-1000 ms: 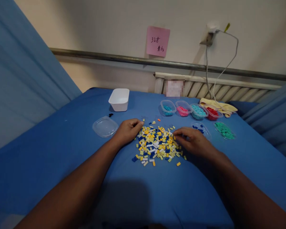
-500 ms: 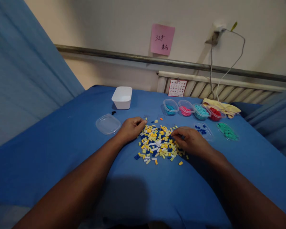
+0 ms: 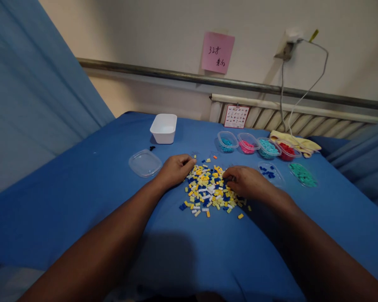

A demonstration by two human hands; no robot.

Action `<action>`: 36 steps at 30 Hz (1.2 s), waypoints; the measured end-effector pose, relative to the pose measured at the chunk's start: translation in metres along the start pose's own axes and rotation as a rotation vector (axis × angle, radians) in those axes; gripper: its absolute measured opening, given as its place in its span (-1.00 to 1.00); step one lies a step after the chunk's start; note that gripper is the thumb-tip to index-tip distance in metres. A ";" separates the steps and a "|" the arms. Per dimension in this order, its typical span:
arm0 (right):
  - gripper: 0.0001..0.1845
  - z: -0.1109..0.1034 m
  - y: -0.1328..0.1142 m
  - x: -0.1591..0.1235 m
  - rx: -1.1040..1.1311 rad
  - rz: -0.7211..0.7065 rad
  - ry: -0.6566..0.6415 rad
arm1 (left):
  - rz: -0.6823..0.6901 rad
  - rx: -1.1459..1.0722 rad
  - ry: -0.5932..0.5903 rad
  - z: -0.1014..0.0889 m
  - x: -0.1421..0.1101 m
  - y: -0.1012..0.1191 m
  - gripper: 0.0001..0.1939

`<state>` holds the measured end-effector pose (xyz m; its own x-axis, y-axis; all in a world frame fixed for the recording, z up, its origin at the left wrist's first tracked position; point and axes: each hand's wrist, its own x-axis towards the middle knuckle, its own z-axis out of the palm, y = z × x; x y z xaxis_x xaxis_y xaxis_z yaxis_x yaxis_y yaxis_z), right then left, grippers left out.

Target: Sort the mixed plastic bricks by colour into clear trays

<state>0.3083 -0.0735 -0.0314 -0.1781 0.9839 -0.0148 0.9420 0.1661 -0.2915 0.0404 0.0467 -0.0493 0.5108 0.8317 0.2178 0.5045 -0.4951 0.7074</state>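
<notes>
A loose pile of small toy bricks [image 3: 208,192] in yellow, pale yellow, white and dark blue lies on the blue sheet. My left hand [image 3: 177,170] rests at the pile's left edge, fingers curled and thumb tip against them; whatever is between them, if anything, is hidden. My right hand [image 3: 246,181] reaches into the pile from the right. Its fingers are bent together over the bricks, and the fingertips' contents cannot be made out. Beyond the right hand, a clear lid [image 3: 276,179] carries several dark blue bricks [image 3: 266,168].
A white tub [image 3: 164,137] stands at the back left, near a flat clear lid [image 3: 145,163]. Along the right back are clear boxes of teal [image 3: 227,145], pink [image 3: 247,147], light blue [image 3: 269,148] and red bricks [image 3: 287,152]. Green bricks [image 3: 302,175] lie nearer, beside a yellow cloth [image 3: 297,142].
My right hand has shifted slightly left, its fingers bending further down into the pile. My left hand keeps its place at the pile's edge. The whole view has moved a little.
</notes>
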 end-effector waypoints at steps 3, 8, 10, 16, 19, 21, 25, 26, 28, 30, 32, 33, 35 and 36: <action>-0.76 0.000 -0.008 0.003 -0.032 0.024 0.001 | -0.001 0.004 0.000 0.000 0.000 0.000 -0.55; -0.78 0.002 -0.017 0.003 -0.043 0.027 0.039 | 0.007 -0.007 -0.004 0.000 0.000 0.000 -0.54; -0.78 0.002 -0.016 0.000 -0.020 0.029 0.057 | 0.004 -0.009 -0.006 0.000 0.000 0.000 -0.54; -0.74 0.004 -0.012 -0.002 -0.001 0.062 0.075 | -0.011 -0.008 -0.003 0.000 0.001 -0.002 -0.53; -0.72 0.007 -0.012 0.001 -0.012 0.071 0.077 | -0.001 0.000 -0.004 -0.001 0.001 -0.001 -0.53; -0.73 0.007 -0.013 0.002 -0.023 0.066 0.068 | -0.001 0.005 -0.001 -0.001 0.001 0.000 -0.54; -0.78 0.004 -0.018 -0.001 -0.057 0.042 0.047 | -0.001 0.013 0.010 -0.001 0.001 0.000 -0.55; -0.79 0.003 -0.019 -0.002 -0.065 0.038 0.040 | 0.002 0.012 0.008 0.000 0.001 -0.001 -0.55; -0.78 0.002 -0.021 -0.003 -0.076 0.044 0.032 | 0.001 0.008 0.000 0.000 0.001 -0.002 -0.55; -0.77 0.003 -0.022 -0.002 -0.081 0.056 0.027 | -0.007 0.010 -0.004 0.000 0.001 -0.002 -0.54; -0.76 0.004 -0.022 0.001 -0.082 0.066 0.027 | -0.009 0.013 -0.005 0.000 0.001 -0.002 -0.53; -0.75 0.004 -0.022 0.002 -0.083 0.071 0.026 | -0.006 0.015 -0.005 0.000 0.001 -0.002 -0.53; -0.73 0.006 -0.022 0.004 -0.084 0.090 0.031 | 0.003 0.016 -0.006 0.000 0.002 -0.002 -0.53; -0.73 0.006 -0.022 0.005 -0.087 0.104 0.037 | 0.005 0.017 -0.006 0.000 0.002 -0.002 -0.53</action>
<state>0.2848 -0.0731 -0.0312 -0.0691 0.9976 -0.0049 0.9762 0.0666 -0.2066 0.0398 0.0494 -0.0504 0.5174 0.8276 0.2174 0.5137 -0.5036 0.6946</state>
